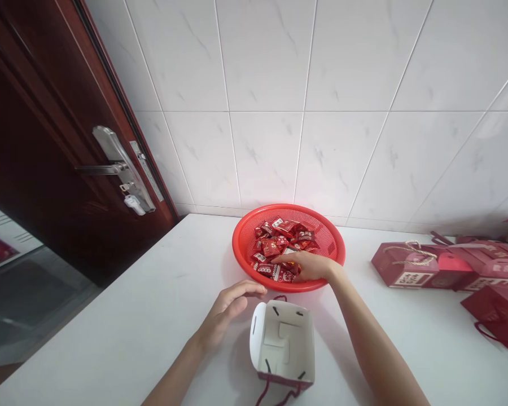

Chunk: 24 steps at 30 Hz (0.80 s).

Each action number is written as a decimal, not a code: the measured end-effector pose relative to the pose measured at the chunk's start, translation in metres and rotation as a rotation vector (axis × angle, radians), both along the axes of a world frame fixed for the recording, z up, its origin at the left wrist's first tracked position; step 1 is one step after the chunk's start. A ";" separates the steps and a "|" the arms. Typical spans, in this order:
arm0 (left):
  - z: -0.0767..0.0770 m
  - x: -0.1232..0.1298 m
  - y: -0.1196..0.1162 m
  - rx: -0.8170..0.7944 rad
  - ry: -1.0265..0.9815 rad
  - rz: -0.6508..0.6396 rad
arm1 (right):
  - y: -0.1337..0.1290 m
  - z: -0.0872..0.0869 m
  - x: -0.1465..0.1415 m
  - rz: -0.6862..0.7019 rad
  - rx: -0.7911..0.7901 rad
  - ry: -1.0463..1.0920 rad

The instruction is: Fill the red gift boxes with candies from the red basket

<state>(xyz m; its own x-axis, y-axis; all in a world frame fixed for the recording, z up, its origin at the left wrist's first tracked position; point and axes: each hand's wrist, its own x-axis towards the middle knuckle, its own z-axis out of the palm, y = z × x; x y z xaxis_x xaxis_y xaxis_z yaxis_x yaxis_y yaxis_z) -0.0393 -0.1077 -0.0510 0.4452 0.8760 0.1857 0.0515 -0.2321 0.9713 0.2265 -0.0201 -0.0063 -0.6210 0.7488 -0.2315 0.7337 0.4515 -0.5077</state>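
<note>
My right hand (307, 266) is inside a red plastic basket (239, 248), over a heap of small red-wrapped candies (271, 247). Its index finger stretches across the wrappers, while the other fingertips are partly hidden among them. My left hand (231, 304) hovers at the basket's near rim with fingers extended and thumb apart, holding nothing. Between my forearms stands a small paper gift box (296, 352), its top open toward me and its white inside bare. One white flap leans out on the left, and dark red cord handles hang from the box.
Closed dark red gift boxes (410, 265) line the right side of the white table (186, 270), one with a twine handle. Another red box (497, 316) lies nearer. A tiled wall (266, 152) is behind. A brown door (46, 113) with a key in its lock stands left.
</note>
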 end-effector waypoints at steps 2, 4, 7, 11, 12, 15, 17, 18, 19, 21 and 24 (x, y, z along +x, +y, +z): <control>-0.003 0.001 0.000 -0.022 0.014 0.013 | 0.001 -0.002 0.001 0.015 -0.026 0.056; -0.003 0.002 0.000 -0.034 0.026 0.029 | 0.002 -0.005 0.002 -0.019 -0.035 0.123; -0.002 0.003 -0.001 -0.042 0.030 0.055 | 0.004 -0.005 0.004 -0.103 -0.006 0.284; 0.002 0.006 -0.002 -0.070 0.022 0.129 | 0.004 0.002 0.006 -0.139 0.018 0.575; 0.003 0.007 -0.002 -0.082 0.017 0.155 | 0.003 0.005 0.006 -0.138 0.015 0.631; 0.004 0.011 -0.003 -0.134 -0.010 0.226 | -0.006 0.013 0.003 -0.111 -0.029 0.785; 0.004 0.013 -0.005 -0.156 -0.034 0.249 | -0.014 0.017 -0.004 -0.062 -0.070 0.863; 0.004 0.015 -0.006 -0.151 -0.049 0.248 | -0.019 0.020 -0.009 -0.030 -0.087 0.880; 0.004 0.016 -0.006 -0.139 -0.062 0.236 | -0.024 0.022 -0.014 0.007 -0.093 0.873; 0.006 0.019 -0.008 -0.106 -0.087 0.200 | -0.033 0.025 -0.025 0.083 -0.075 0.803; 0.010 0.023 -0.009 -0.094 -0.105 0.179 | -0.043 0.026 -0.038 0.163 -0.059 0.699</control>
<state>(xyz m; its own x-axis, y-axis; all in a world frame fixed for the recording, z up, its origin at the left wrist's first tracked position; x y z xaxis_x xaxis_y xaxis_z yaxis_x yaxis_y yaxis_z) -0.0167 -0.1170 -0.0410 0.2634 0.9549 0.1371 -0.0186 -0.1370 0.9904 0.1887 -0.0628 0.0202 -0.7416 0.6325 0.2236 0.1537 0.4846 -0.8611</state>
